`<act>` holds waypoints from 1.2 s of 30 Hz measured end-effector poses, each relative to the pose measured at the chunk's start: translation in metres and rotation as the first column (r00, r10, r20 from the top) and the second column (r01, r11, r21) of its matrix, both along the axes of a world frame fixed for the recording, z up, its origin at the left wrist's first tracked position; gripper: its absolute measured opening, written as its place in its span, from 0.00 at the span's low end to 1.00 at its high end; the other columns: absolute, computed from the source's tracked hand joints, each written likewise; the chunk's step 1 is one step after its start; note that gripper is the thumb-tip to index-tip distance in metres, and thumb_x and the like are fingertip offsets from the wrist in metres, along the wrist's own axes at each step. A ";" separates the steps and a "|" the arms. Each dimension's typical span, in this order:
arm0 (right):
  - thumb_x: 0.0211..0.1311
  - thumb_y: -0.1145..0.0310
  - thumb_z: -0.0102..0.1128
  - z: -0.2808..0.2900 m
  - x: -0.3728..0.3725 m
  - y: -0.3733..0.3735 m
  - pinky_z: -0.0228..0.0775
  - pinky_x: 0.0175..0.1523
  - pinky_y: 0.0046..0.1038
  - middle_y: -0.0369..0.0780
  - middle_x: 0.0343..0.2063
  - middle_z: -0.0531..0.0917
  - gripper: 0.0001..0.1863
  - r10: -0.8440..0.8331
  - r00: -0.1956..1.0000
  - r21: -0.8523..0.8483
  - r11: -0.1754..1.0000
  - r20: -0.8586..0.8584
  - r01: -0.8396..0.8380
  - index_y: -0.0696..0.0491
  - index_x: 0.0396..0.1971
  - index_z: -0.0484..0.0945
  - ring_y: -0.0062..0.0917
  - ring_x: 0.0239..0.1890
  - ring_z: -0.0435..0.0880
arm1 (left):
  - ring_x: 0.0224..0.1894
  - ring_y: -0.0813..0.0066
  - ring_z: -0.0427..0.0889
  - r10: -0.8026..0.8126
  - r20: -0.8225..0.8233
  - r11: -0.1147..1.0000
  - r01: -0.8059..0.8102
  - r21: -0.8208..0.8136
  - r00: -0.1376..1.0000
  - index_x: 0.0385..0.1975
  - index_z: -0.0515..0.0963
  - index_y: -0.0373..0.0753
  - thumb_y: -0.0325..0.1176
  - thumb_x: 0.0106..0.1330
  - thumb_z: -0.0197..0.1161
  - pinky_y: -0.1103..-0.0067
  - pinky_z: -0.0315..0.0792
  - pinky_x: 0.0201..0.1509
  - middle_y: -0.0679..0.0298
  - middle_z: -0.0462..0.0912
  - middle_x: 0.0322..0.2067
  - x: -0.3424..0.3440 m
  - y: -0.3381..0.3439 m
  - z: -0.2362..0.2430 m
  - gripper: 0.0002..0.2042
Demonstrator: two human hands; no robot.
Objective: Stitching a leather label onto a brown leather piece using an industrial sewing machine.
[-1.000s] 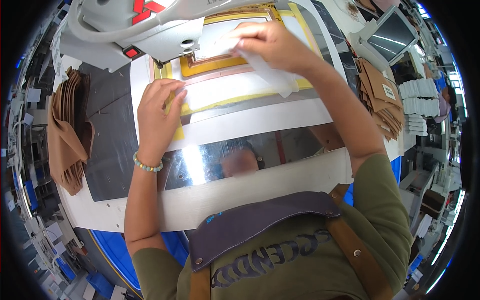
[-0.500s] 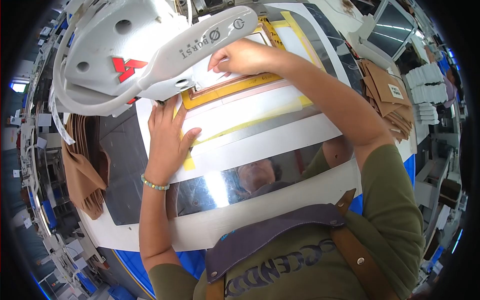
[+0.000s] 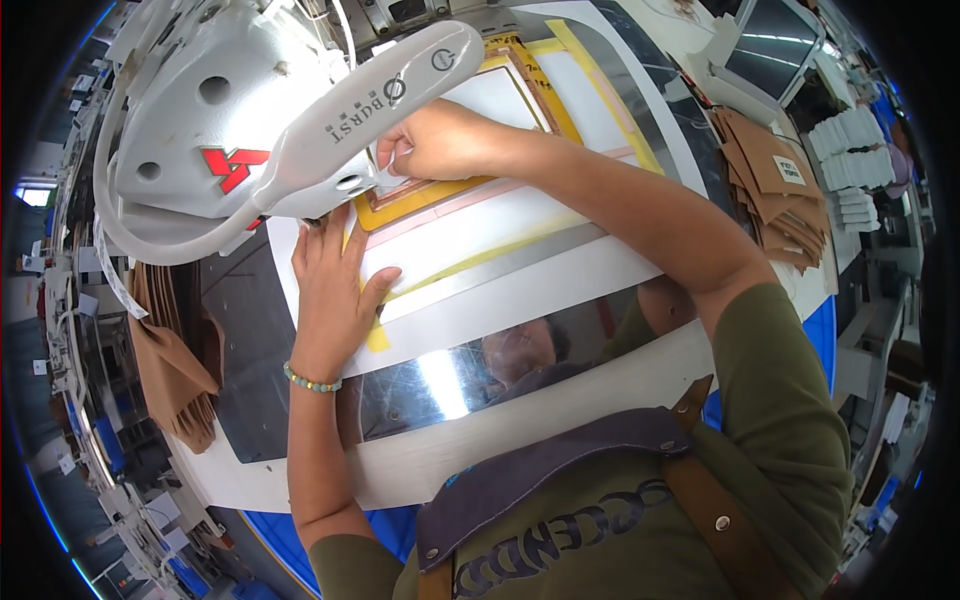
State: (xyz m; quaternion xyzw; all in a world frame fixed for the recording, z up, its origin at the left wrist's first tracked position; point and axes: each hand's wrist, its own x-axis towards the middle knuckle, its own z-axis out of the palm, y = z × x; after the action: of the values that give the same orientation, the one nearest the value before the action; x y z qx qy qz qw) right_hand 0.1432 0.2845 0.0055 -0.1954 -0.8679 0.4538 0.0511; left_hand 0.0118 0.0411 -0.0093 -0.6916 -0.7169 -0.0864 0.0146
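Observation:
My left hand (image 3: 332, 290) lies flat, fingers stretched forward and thumb apart, on the white sheet (image 3: 480, 240) next to the left corner of a yellow-edged template frame (image 3: 440, 203). The white sewing machine head (image 3: 215, 130) stands right in front of its fingertips. My right hand (image 3: 432, 140) is over the frame, its fingers curled in a pinch near the frame's inner left part. A pale lamp-like wand (image 3: 375, 105) on the machine partly covers that spot, so I cannot make out what is between those fingers.
Brown cut pieces (image 3: 172, 360) hang over the table's left side. More brown pieces (image 3: 770, 185) lie stacked at the right, beside white bundles (image 3: 850, 160) and a screen (image 3: 775, 50). A shiny metal plate (image 3: 520, 360) runs along the near side.
My right hand has shifted left and a little nearer over the frame, its fingers still pinched. My left hand keeps its place. The whole view has moved slightly.

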 end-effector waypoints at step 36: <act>0.61 0.76 0.68 0.053 0.099 0.069 0.75 0.39 0.28 0.38 0.26 0.88 0.03 0.096 0.943 0.320 0.926 0.317 -0.202 0.56 0.32 0.89 0.22 0.30 0.85 | 0.78 0.40 0.59 0.041 0.037 0.998 -0.042 0.037 0.998 0.70 0.76 0.35 0.57 0.78 0.58 0.50 0.47 0.82 0.45 0.66 0.76 0.001 0.001 -0.004 0.33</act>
State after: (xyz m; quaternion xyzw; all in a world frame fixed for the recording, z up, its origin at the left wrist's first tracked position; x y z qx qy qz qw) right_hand 0.2427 0.3533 0.0587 -0.1817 -0.9446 0.2611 -0.0805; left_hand 0.0129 0.0419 -0.0135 -0.6745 -0.7295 -0.1120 0.0163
